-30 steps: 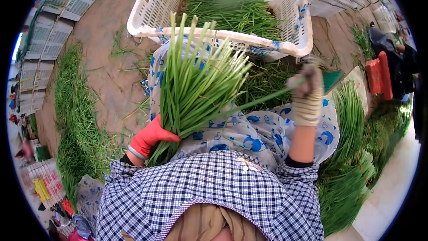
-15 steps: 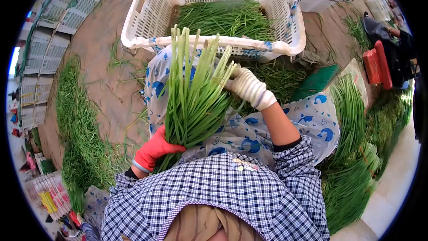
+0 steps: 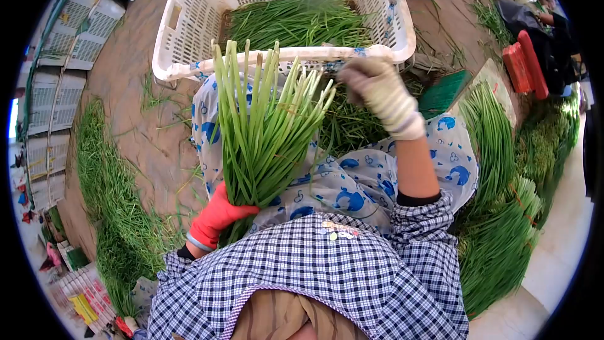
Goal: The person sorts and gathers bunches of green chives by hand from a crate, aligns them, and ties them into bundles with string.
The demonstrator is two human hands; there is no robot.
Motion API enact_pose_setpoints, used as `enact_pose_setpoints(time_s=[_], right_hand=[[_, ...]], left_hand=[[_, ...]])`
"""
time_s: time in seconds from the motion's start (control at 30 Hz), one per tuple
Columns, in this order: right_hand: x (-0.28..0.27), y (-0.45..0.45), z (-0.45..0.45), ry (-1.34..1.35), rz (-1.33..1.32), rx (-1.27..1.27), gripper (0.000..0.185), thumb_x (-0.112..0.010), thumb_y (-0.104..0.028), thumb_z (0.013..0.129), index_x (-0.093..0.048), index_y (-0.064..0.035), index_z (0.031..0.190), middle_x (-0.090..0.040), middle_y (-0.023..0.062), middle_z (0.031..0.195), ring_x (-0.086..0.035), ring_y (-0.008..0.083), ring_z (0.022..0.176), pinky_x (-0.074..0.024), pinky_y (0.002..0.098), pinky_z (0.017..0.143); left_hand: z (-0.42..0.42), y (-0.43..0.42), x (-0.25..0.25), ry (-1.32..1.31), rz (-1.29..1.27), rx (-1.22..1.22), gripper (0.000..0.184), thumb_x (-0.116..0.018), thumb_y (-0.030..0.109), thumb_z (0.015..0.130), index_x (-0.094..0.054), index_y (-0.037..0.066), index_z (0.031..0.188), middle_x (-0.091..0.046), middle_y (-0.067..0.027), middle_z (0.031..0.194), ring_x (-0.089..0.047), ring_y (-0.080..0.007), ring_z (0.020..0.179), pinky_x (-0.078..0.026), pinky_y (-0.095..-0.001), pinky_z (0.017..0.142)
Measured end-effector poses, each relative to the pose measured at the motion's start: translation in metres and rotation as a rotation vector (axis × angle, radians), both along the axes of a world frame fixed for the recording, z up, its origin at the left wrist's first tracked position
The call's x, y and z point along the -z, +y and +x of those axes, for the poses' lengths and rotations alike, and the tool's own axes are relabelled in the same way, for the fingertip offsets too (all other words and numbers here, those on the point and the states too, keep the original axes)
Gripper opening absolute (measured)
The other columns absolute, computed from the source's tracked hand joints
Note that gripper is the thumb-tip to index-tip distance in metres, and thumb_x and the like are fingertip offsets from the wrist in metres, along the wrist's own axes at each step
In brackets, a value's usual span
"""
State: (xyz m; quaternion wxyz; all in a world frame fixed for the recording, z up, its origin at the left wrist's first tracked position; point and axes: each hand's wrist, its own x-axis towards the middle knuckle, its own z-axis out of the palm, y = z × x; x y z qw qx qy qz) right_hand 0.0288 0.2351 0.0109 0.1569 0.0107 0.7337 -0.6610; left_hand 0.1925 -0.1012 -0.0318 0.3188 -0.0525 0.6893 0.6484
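My left hand point(image 3: 221, 215), in a red glove, grips a thick bunch of chives point(image 3: 261, 132) low down among the leaves. The pale cut stalk ends fan out and point up, away from my body. Off to the right of those ends is my right hand point(image 3: 380, 97), in a white striped glove, apart from the bunch. Motion smears its fingers, so I cannot make out whether they hold anything. A plastic cover point(image 3: 352, 198) with blue whale prints lies over my lap, beneath the bunch.
A white plastic basket point(image 3: 165, 41) holding more chives point(image 3: 302, 22) stands ahead. Loose greens point(image 3: 116, 208) are heaped at the left, tied bunches point(image 3: 497, 252) at the right. Stacked crates point(image 3: 53, 97) line the left side. Near a red stool point(image 3: 525, 66) sits another person point(image 3: 553, 41).
My right hand has drawn away from the stalk ends, rightward and up. The bunch in my left hand has shifted slightly left. The whole view has also shifted a little.
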Motion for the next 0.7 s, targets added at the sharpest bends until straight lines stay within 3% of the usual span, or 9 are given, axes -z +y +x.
enact_pose_setpoints(time_s=[0.07, 0.1, 0.17, 0.27, 0.37, 0.47, 0.57, 0.63, 0.7], right_hand=[[0.028, -0.021, -0.003, 0.080, 0.179, -0.105, 0.015, -0.065, -0.013, 0.089, -0.068, -0.0019, 0.099, -0.066, 0.0044, 0.077, -0.057, 0.0100, 0.060, -0.0465, 0.0263, 0.054], [0.044, -0.028, -0.006, 0.355, 0.370, -0.274, 0.025, -0.065, -0.023, 0.089, -0.068, -0.0033, 0.104, -0.069, 0.0106, 0.084, -0.065, 0.0196, 0.070, -0.0519, 0.0320, 0.063], [0.056, -0.050, -0.011, 0.131, 0.743, -0.476, 0.041, -0.068, -0.040, 0.083, -0.068, -0.0082, 0.109, -0.068, 0.0192, 0.097, -0.066, 0.0341, 0.091, -0.0517, 0.0399, 0.082], [0.125, -0.069, -0.005, 0.559, 0.434, -0.339, 0.042, -0.066, -0.042, 0.082, -0.068, -0.0108, 0.109, -0.069, 0.0181, 0.097, -0.065, 0.0354, 0.091, -0.0519, 0.0415, 0.083], [0.061, -0.064, -0.012, 0.215, 0.954, -0.459, 0.024, -0.062, -0.029, 0.084, -0.069, -0.0099, 0.095, -0.068, 0.0184, 0.082, -0.066, 0.0362, 0.079, -0.0542, 0.0437, 0.074], [0.056, -0.003, -0.038, 0.584, 1.259, 0.226, 0.017, -0.060, -0.024, 0.085, -0.067, -0.0102, 0.078, -0.066, 0.0161, 0.072, -0.067, 0.0328, 0.068, -0.0546, 0.0416, 0.066], [0.015, 0.080, -0.040, 0.700, 0.652, 0.663, 0.009, -0.060, -0.015, 0.087, -0.061, -0.0056, 0.087, -0.061, 0.0124, 0.062, -0.058, 0.0180, 0.051, -0.0492, 0.0357, 0.056], [-0.004, 0.114, -0.015, 0.291, -0.089, 0.624, 0.008, -0.059, -0.012, 0.087, -0.063, -0.0052, 0.086, -0.061, 0.0060, 0.065, -0.056, 0.0128, 0.054, -0.0477, 0.0281, 0.055], [-0.028, 0.095, 0.012, 0.150, 0.431, 0.120, 0.012, -0.068, -0.013, 0.082, -0.066, -0.0029, 0.088, -0.062, 0.0032, 0.072, -0.056, 0.0095, 0.060, -0.0487, 0.0243, 0.058]], left_hand=[[0.004, 0.006, -0.006, 0.000, 0.000, -0.033, 0.074, -0.081, -0.003, 0.064, -0.051, 0.004, 0.132, -0.061, -0.0069, 0.125, -0.057, -0.0176, 0.114, -0.045, -0.0346, 0.098], [0.007, 0.007, -0.008, -0.003, -0.001, -0.067, 0.068, -0.080, -0.002, 0.067, -0.053, 0.003, 0.130, -0.062, -0.0072, 0.123, -0.057, -0.0177, 0.114, -0.044, -0.0342, 0.098], [0.011, 0.006, -0.004, -0.023, -0.025, -0.050, 0.069, -0.080, -0.002, 0.067, -0.053, 0.004, 0.130, -0.063, -0.0069, 0.122, -0.057, -0.0174, 0.114, -0.045, -0.0339, 0.098], [0.015, 0.005, 0.005, -0.007, -0.047, -0.034, 0.069, -0.080, -0.003, 0.067, -0.053, 0.004, 0.130, -0.063, -0.0065, 0.121, -0.057, -0.0168, 0.113, -0.045, -0.0333, 0.097], [0.013, 0.003, 0.008, 0.007, -0.016, -0.062, 0.072, -0.080, -0.003, 0.066, -0.052, 0.005, 0.131, -0.062, -0.0063, 0.123, -0.057, -0.0170, 0.114, -0.045, -0.0335, 0.098], [0.006, 0.002, -0.001, -0.039, 0.041, -0.098, 0.073, -0.080, -0.002, 0.062, -0.054, 0.004, 0.129, -0.063, -0.0067, 0.122, -0.058, -0.0184, 0.112, -0.045, -0.0345, 0.097], [0.001, 0.002, -0.006, -0.091, 0.081, -0.157, 0.074, -0.081, 0.001, 0.058, -0.055, 0.003, 0.127, -0.064, -0.0071, 0.119, -0.059, -0.0195, 0.109, -0.046, -0.0355, 0.095], [0.000, -0.004, 0.004, -0.034, 0.087, -0.102, 0.075, -0.080, 0.000, 0.058, -0.054, 0.003, 0.129, -0.063, -0.0069, 0.121, -0.059, -0.0195, 0.110, -0.046, -0.0358, 0.096], [-0.006, -0.002, 0.004, -0.059, 0.093, -0.087, 0.076, -0.080, 0.000, 0.058, -0.054, 0.003, 0.129, -0.063, -0.0067, 0.121, -0.058, -0.0195, 0.112, -0.045, -0.0360, 0.097]])
